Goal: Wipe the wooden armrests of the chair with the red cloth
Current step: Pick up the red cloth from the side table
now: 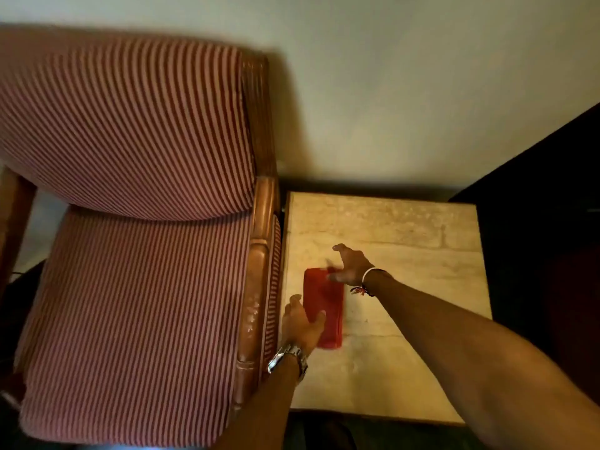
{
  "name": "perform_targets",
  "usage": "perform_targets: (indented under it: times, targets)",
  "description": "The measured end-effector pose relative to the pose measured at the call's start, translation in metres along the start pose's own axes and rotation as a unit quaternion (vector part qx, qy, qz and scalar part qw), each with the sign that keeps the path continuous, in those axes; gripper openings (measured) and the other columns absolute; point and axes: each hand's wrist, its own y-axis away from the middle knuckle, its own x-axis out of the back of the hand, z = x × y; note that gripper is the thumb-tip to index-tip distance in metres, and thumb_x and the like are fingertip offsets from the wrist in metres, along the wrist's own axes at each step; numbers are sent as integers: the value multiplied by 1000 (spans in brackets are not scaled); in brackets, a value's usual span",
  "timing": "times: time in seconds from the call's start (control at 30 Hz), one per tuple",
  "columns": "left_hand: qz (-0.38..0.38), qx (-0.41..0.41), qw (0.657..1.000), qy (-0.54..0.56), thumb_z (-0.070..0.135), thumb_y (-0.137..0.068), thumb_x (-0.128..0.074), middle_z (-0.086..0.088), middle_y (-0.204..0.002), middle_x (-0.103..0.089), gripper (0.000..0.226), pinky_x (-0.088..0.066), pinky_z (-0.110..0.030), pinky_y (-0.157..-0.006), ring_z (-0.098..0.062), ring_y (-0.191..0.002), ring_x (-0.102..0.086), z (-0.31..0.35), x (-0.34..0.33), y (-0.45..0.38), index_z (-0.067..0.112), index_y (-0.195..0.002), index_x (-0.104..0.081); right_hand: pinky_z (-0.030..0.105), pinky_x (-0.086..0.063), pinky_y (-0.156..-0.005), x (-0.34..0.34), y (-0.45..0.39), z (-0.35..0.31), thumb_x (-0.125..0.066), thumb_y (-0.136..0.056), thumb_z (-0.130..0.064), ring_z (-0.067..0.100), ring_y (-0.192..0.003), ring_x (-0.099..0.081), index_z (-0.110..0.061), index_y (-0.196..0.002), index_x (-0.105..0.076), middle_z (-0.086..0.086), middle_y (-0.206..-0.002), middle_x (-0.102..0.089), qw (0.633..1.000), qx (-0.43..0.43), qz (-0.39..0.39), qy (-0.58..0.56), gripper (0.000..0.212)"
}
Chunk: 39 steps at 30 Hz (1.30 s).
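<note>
A folded red cloth (326, 306) lies flat on a pale side table (406, 254) to the right of the chair. My left hand (302, 323), with a metal watch on its wrist, rests against the cloth's left edge, thumb over the fabric and fingers apart. My right hand (352, 264) hovers at the cloth's far end with fingers spread and slightly blurred. The chair's right wooden armrest (259, 271) runs just left of my left hand. Part of the left armrest (14, 203) shows at the frame's left edge.
The chair has red-and-white striped seat (139, 319) and back cushions (130, 131). A plain wall (406, 76) stands behind chair and table. A dark piece of furniture (552, 222) borders the table on the right. The table nearly touches the armrest.
</note>
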Motion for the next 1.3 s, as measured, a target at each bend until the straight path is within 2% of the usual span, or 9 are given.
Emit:
perform_targets:
  times: [0.17, 0.3, 0.43, 0.67, 0.87, 0.97, 1.03, 1.13, 1.3]
  targets:
    - [-3, 99, 995, 7, 23, -87, -74, -18, -142, -54, 70, -51, -37, -94, -36, -129, -57, -41, -29, -43, 8, -146, -39, 38, -43, -111, -38, -41, 41, -81, -83, -14, 38, -139, -48, -6, -150, -39, 23, -147, -50, 1000, -19, -4, 18, 80]
    - [-17, 93, 995, -9, 18, -84, -77, -18, -134, -56, 62, -52, -33, -87, -35, -120, -60, -60, -44, -68, 5, -136, -45, 43, -44, -110, -56, -71, 61, -85, -79, -14, 41, -131, -49, -4, -143, -46, 23, -140, -47, 999, -6, 39, 26, 76]
    - [-4, 91, 996, 20, 12, -76, -83, -15, -130, -59, 66, -55, -43, -95, -35, -118, -61, -65, -56, -78, 8, -131, -47, 46, -49, -99, -72, -85, 68, -87, -77, -15, 39, -121, -56, -4, -139, -41, 22, -129, -58, 998, 6, 54, 7, 77]
    - [-4, 116, 988, 103, -3, -76, -78, -18, -131, -66, 62, -53, -50, -103, -37, -122, -63, -63, -68, -81, 5, -132, -54, 33, -44, -88, -87, -85, 75, -81, -84, -13, 36, -110, -59, 1, -112, -67, 24, -121, -59, 995, -17, 90, -51, 35]
    - [-15, 97, 987, 126, 5, -80, -80, -15, -132, -65, 60, -56, -50, -100, -33, -120, -64, -46, -41, -62, 10, -134, -54, 34, -46, -82, -76, -56, 52, -71, -90, 5, 24, -92, -58, -5, -97, -55, 13, -94, -59, 944, -38, 87, -317, 21]
    - [-25, 71, 988, 135, 10, -83, -79, -8, -129, -66, 57, -59, -45, -96, -22, -109, -64, -35, -22, -42, 15, -133, -53, 18, -53, -63, -65, -31, 40, -70, -91, 6, 8, -68, -64, -15, -89, -57, 3, -79, -62, 919, -15, 114, -377, 25]
    - [-10, 33, 991, 132, 15, -82, -80, 0, -121, -66, 56, -61, -33, -85, -11, -97, -64, -30, -3, -24, 21, -131, -54, 14, -52, -56, -54, -10, 27, -71, -91, 4, -1, -62, -65, -23, -87, -58, -2, -78, -64, 902, 4, 119, -415, 30]
    - [31, -24, 992, 118, 25, -80, -82, 23, -104, -59, 52, -51, -10, -66, 7, -86, -59, -26, 31, 5, 29, -125, -56, 23, -55, -59, -37, 18, 6, -73, -90, -1, 7, -70, -65, -24, -92, -60, -6, -78, -67, 889, 45, 91, -447, 26]
    - [137, -62, 986, 77, 42, -81, -76, 8, -117, -65, 46, -60, -31, -80, -9, -101, -66, -54, 89, 47, 26, -121, -59, 33, -62, -62, -33, 49, -51, -78, -87, -8, 8, -81, -70, -22, -100, -65, -11, -89, -66, 897, 131, 10, -421, 23]
